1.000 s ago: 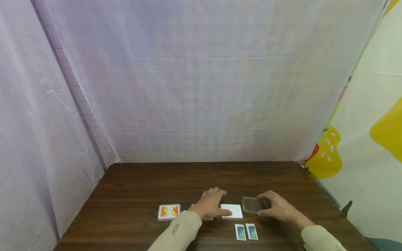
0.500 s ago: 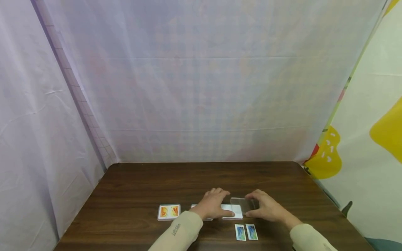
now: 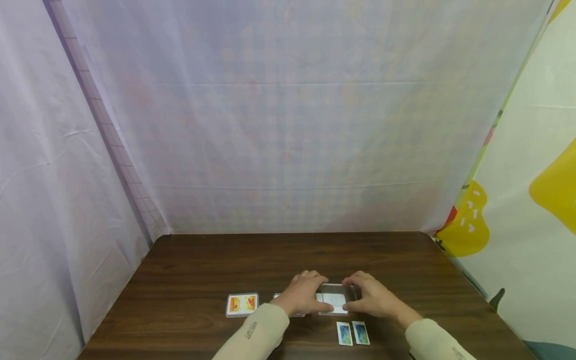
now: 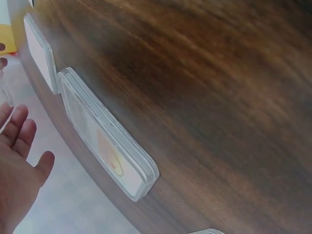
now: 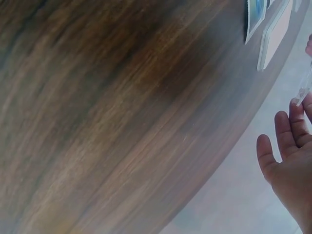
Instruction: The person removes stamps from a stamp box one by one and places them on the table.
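Note:
Above a shallow clear case with a white insert (image 3: 332, 309), my right hand (image 3: 372, 297) pinches a clear plastic lid (image 3: 334, 288) by its right side, thumb near, fingers far. My left hand (image 3: 302, 295) meets the lid's left side with thumb and fingertips. Only a corner of the lid (image 4: 6, 92) shows in the left wrist view, at my left fingertips. Below that hand lies a second clear case (image 4: 109, 141) with an orange picture in it, mostly covered in the head view. Two small blue-green picture cards, a left one (image 3: 344, 333) and a right one (image 3: 361, 332), lie nearer me.
Farther left on the dark wooden table (image 3: 189, 270) lies another clear case with orange pictures (image 3: 242, 304). A pale curtain (image 3: 288, 125) hangs behind the table's back edge, with further cloth on both sides.
My right hand has carried the clear lid leftward until it overlaps the white-insert case and reaches my left hand. The left hand has shifted only slightly right.

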Demonstrator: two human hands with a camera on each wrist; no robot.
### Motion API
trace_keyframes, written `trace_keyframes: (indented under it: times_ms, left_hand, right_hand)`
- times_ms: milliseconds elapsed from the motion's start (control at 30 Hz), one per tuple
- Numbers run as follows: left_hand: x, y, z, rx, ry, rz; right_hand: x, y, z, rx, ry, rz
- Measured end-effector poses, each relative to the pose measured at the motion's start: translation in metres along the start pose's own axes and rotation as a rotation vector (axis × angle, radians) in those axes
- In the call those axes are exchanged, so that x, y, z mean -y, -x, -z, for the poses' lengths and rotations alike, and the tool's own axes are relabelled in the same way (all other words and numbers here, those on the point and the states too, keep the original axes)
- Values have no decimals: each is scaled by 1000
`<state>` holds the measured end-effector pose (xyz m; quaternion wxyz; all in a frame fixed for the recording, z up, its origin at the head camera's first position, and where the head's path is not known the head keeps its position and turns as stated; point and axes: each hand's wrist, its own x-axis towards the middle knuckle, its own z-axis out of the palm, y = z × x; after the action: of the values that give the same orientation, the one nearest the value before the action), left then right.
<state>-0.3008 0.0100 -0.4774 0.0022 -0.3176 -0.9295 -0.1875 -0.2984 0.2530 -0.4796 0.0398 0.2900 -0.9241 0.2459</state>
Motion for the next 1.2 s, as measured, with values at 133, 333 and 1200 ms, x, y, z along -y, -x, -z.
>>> trace_keyframes:
  times_ms: [133, 333, 1200]
  left_hand:
    - [0, 1, 1, 5, 3, -6]
    - [2, 2, 0, -6, 10, -20]
    - [14, 3, -12, -21, -50, -3]
  right_hand:
    - [1, -1, -1, 2, 2, 8]
    - [1, -2, -4, 3, 18, 3]
    - [-3, -3, -17, 57, -16, -9]
